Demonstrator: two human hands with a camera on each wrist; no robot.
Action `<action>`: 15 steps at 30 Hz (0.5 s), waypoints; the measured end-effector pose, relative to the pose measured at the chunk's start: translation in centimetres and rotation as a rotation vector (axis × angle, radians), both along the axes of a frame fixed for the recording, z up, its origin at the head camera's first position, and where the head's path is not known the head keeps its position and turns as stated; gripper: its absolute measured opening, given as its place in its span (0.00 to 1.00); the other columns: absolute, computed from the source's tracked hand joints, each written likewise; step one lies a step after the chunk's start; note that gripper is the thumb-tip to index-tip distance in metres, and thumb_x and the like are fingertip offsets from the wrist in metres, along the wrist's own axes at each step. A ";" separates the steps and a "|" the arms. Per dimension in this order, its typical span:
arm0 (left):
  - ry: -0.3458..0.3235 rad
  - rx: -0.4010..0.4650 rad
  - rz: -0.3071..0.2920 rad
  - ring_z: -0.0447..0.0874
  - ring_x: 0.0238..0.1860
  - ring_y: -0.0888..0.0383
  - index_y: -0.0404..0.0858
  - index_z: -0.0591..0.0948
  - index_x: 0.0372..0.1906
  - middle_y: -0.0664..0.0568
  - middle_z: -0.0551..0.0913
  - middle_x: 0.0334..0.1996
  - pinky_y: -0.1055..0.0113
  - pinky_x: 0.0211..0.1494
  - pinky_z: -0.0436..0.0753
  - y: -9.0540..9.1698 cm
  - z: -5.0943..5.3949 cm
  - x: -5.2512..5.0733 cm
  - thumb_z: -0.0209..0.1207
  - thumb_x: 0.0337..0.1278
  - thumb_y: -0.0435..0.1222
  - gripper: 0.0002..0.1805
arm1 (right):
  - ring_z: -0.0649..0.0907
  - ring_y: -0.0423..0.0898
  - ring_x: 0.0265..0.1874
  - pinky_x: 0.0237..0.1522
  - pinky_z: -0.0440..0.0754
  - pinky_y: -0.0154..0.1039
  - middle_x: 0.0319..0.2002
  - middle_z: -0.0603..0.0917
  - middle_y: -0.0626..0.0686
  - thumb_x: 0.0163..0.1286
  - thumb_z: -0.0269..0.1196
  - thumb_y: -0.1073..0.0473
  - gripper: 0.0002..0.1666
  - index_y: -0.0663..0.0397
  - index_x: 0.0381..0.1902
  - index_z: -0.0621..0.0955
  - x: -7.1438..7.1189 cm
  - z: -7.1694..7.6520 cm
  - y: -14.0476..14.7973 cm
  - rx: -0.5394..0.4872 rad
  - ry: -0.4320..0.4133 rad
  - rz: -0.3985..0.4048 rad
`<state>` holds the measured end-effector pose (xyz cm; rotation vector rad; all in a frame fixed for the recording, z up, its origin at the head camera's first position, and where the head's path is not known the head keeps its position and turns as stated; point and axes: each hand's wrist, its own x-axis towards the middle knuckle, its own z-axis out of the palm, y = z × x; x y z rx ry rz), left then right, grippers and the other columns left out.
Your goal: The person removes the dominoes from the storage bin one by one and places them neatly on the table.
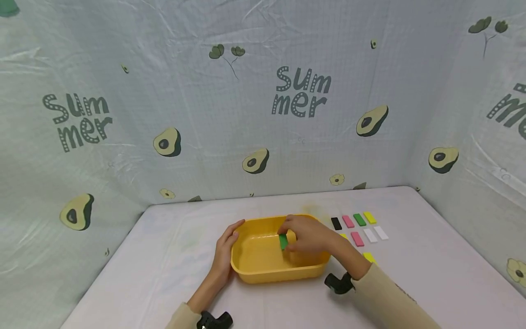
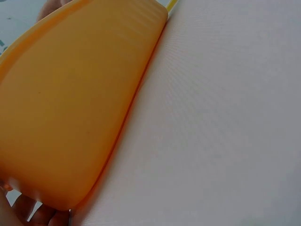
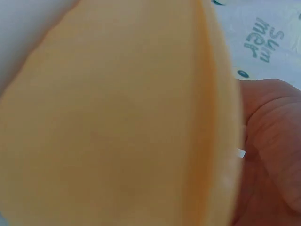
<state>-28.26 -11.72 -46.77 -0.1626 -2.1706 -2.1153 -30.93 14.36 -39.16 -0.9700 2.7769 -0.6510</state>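
Observation:
A yellow plastic tub (image 1: 283,275) stands on the table. At its left end my left hand (image 1: 223,253) holds the wall, with thumb and fingers near the rim; the left wrist view shows several fingers (image 2: 43,215) against the tub's end. My right hand (image 1: 310,235) reaches over the tub's right side and pinches a small flat green block (image 1: 283,241) inside it. The tub's wall (image 3: 103,117) fills most of the right wrist view and hides the fingertips. A tiny white piece (image 3: 241,153) shows beside the palm there; what it is I cannot tell.
Right of the tub lie several flat blocks: a black one (image 1: 336,223), pink ones (image 1: 357,239), a green one (image 1: 359,219), white ones (image 1: 381,233) and yellow ones (image 1: 370,217). My right forearm partly covers a nearer yellow block (image 1: 369,257). A printed sheet (image 1: 304,151) stands behind the table.

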 end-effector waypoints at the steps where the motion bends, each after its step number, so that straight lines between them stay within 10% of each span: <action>1: 0.003 -0.001 0.001 0.67 0.76 0.46 0.38 0.71 0.75 0.44 0.69 0.77 0.82 0.66 0.69 0.0 0.0 0.0 0.39 0.82 0.37 0.25 | 0.81 0.45 0.51 0.62 0.83 0.47 0.54 0.84 0.48 0.63 0.74 0.54 0.20 0.50 0.53 0.87 0.0 0.2 0.1 -0.007 0.004 0.002; 15: -0.006 0.006 0.000 0.68 0.74 0.50 0.39 0.72 0.75 0.46 0.69 0.76 0.84 0.65 0.70 0.0 0.0 0.0 0.40 0.82 0.38 0.25 | 0.77 0.39 0.31 0.38 0.80 0.31 0.53 0.84 0.49 0.64 0.74 0.52 0.23 0.51 0.56 0.86 0.0 2.3 1.8 -0.040 0.060 0.074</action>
